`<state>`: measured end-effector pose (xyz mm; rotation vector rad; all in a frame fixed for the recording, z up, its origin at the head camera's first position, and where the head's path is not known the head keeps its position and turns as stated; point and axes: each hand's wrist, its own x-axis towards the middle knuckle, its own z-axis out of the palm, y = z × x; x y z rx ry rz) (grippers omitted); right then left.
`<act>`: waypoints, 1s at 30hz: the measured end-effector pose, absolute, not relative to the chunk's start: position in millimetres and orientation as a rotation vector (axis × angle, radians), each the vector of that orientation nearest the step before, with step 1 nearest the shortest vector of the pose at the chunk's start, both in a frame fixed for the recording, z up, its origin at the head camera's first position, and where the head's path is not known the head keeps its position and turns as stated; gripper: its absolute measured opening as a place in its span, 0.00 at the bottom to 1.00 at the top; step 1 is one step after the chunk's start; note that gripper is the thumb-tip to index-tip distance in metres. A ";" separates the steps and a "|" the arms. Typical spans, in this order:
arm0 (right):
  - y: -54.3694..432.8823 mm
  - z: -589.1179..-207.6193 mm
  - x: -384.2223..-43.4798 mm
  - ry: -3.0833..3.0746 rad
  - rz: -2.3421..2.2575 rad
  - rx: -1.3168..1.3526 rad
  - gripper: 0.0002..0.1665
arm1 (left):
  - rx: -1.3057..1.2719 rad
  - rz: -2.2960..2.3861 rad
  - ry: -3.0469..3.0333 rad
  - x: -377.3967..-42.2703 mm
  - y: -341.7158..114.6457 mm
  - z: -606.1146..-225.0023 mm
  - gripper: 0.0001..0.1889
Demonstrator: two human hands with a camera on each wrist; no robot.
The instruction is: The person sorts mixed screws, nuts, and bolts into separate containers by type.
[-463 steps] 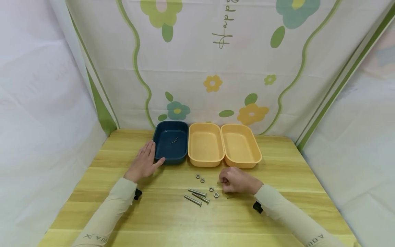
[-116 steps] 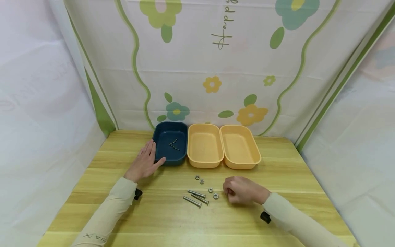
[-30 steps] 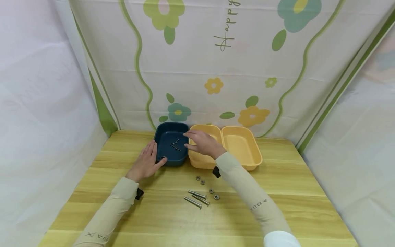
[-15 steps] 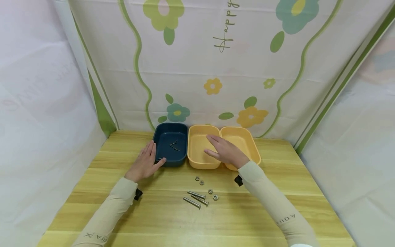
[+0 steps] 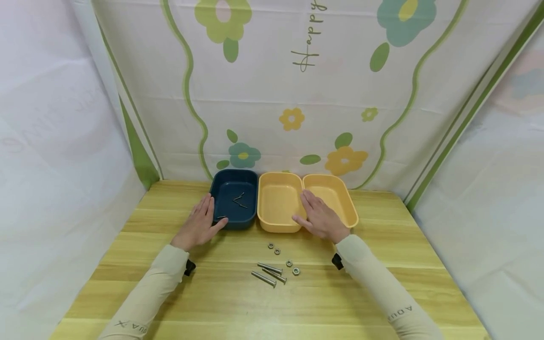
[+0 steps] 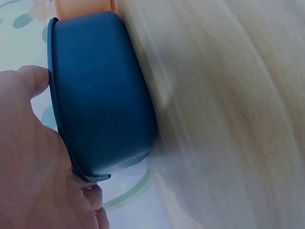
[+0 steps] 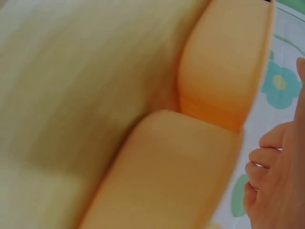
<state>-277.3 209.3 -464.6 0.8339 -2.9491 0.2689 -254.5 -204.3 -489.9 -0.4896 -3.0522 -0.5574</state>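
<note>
My left hand (image 5: 195,229) rests with straight fingers along the left side of the dark blue tray (image 6: 100,90), its thumb at the front rim. Inside that tray lie several small thin screws (image 5: 240,203), one of them in the front left corner. My right hand (image 5: 320,219) is held flat above the meeting edges of the middle yellow tray (image 5: 278,227) and the right yellow tray (image 5: 350,208), fingers extended and nothing in them. In front of the trays, three long bolts (image 5: 264,278) lie on the table beside several hex nuts (image 5: 296,271).
The three trays stand side by side at the back of the wooden table (image 5: 204,302). Behind them hangs a flower-printed cloth (image 5: 255,113), and white cloth walls (image 5: 488,189) close in both sides.
Small screws near my right hand on the table are now in the blue tray. In the last second, that hand has moved right from the blue tray to the yellow ones; my left stays put.
</note>
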 end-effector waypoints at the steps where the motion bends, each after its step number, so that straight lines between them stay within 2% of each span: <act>1: 209.7 -467.2 -277.6 -2.954 0.271 0.823 0.52 | -0.487 -0.560 -3.054 -254.7 -204.4 -490.2 0.51; 13: 212.9 -496.1 -282.9 -2.943 0.267 0.802 0.52 | -0.488 -0.565 -3.061 -256.0 -203.6 -490.6 0.51; 30: 215.1 -505.1 -283.7 -2.954 0.227 0.790 0.52 | -0.544 -0.573 -3.074 -253.0 -205.8 -476.8 0.49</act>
